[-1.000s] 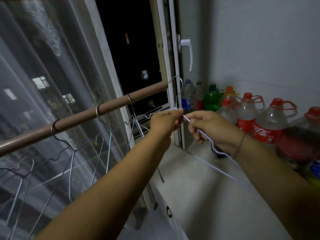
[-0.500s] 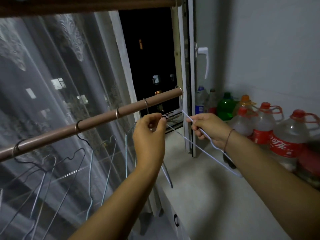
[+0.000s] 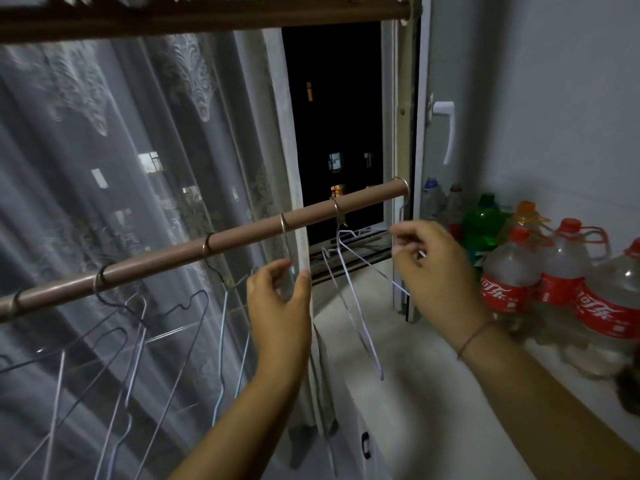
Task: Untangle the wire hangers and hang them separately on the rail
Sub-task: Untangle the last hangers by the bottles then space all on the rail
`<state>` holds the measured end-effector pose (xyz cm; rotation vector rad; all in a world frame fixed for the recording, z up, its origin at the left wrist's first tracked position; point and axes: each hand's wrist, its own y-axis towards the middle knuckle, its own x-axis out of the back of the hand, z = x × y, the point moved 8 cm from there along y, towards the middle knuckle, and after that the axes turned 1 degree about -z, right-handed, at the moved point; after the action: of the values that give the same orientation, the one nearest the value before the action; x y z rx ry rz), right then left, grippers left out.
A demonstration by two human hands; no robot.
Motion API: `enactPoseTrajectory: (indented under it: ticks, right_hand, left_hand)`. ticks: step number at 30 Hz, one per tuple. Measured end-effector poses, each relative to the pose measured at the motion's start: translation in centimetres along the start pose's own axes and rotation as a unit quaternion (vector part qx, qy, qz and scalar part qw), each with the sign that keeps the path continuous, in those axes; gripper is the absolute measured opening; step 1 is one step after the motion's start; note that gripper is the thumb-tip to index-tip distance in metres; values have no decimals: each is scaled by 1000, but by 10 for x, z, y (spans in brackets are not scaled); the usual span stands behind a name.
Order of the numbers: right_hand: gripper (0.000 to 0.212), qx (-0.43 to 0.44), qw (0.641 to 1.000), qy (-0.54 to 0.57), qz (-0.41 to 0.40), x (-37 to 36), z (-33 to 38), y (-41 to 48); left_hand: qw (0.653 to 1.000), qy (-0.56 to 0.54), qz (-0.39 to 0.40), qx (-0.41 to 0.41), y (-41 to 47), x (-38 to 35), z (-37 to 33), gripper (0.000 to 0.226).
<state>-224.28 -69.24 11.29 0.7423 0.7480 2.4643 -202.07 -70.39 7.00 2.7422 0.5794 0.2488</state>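
A white wire hanger (image 3: 360, 299) hangs by its hook from the brown rail (image 3: 242, 237), near the rail's right end, its frame swinging out over the pale surface (image 3: 433, 393) below. The right hand (image 3: 440, 268) pinches the hanger's far shoulder wire between thumb and fingertips, fingers closed on it. The left hand (image 3: 280, 303) sits just below the rail with thumb and fingers parted around a thin wire of the neighbouring hanger (image 3: 287, 251); whether it touches is unclear. Further left, several more wire hangers (image 3: 138, 341) hang spaced along the rail, before a sheer curtain (image 3: 121, 133). To the right, red-labelled plastic bottles (image 3: 554, 292) and a green bottle (image 3: 485, 223) stand against the wall.
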Motion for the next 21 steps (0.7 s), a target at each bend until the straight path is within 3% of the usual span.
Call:
enactPoseTrajectory:
  ticks: [4,7,21]
  right_hand:
    - [25,-71,992,-16,106,-54,-11,-23]
    - [18,-113,985,-10,133,-70,-26,-29]
    - [23,-129,982,18,140,-60,-41,-21]
  left_hand:
    - [989,-24,73,129,-7,-7,27,25]
    - [982,-15,132,137,-12,-12,28,23]
    - [977,-79,91,178,-13,-7,22,20]
